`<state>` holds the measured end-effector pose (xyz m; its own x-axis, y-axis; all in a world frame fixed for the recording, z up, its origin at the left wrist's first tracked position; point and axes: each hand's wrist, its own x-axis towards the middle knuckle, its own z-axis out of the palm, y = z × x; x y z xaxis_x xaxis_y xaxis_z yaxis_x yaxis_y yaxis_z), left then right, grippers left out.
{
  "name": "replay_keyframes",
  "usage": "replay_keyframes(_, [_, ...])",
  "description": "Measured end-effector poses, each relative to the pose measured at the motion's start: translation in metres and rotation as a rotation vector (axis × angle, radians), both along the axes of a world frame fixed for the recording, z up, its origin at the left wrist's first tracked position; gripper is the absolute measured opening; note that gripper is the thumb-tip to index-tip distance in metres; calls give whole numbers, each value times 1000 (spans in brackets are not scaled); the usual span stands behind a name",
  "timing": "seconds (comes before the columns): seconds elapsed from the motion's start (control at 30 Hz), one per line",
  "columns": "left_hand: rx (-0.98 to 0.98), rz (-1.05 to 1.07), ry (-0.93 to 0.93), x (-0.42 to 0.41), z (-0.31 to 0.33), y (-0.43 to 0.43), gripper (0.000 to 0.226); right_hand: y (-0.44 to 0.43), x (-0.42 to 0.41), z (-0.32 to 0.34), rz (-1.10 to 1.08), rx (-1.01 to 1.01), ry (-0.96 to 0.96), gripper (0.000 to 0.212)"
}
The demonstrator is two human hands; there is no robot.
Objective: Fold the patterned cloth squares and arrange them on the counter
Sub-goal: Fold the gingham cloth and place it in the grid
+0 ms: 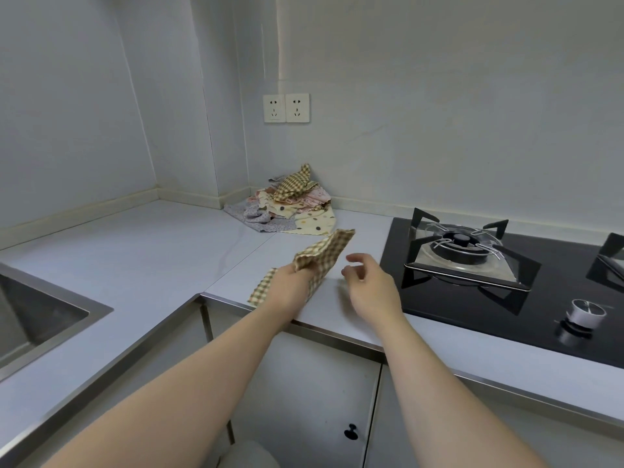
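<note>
Head view looks down on a pale grey, smooth stone-like bench [141, 251] with a steel front edge. At its near edge the left hand [290, 282] is clenched on a soft tan-and-cream checked cloth square [324, 255], bunching its middle so one corner stands up limp while the lower part lies flat on the bench. Just beside it, the right hand [366, 282] hovers released, fingers loosely curled, apart from the fabric. Farther back, in the wall corner, lies a rumpled heap of patterned cloth squares [287, 207]: checked, dotted cream, pink and grey prints. To the right sits a glossy black glass gas hob [557, 298] with an angular dark pan support. A brushed steel sink [40, 319] is sunk in at left.
</note>
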<state>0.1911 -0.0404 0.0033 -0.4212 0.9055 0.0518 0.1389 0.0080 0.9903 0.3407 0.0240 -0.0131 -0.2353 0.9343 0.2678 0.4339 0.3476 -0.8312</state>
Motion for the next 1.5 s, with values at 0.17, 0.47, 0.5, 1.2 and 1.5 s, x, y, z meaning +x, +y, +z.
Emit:
replay_keyframes(0.17, [-38, -127, -19, -4, 10, -2, 14, -2, -5, -1, 69, 113, -326, 42])
replay_keyframes(0.47, [-236, -231, -81, -19, 43, 9, 46, -3, -3, 1, 100, 164, -446, 45])
replay_keyframes(0.5, [-274, -232, -87, -24, 45, 11, 50, -3, -4, 0, 98, 166, -469, 47])
replay_keyframes(1.2, [-318, 14, 445, -87, 18, 26, 22, -5, -11, 0, 104, 235, -716, 77])
replay_keyframes(1.5, [-217, -23, 772, -91, 13, 18, 11, -6, -11, 0, 107, 247, -745, 80])
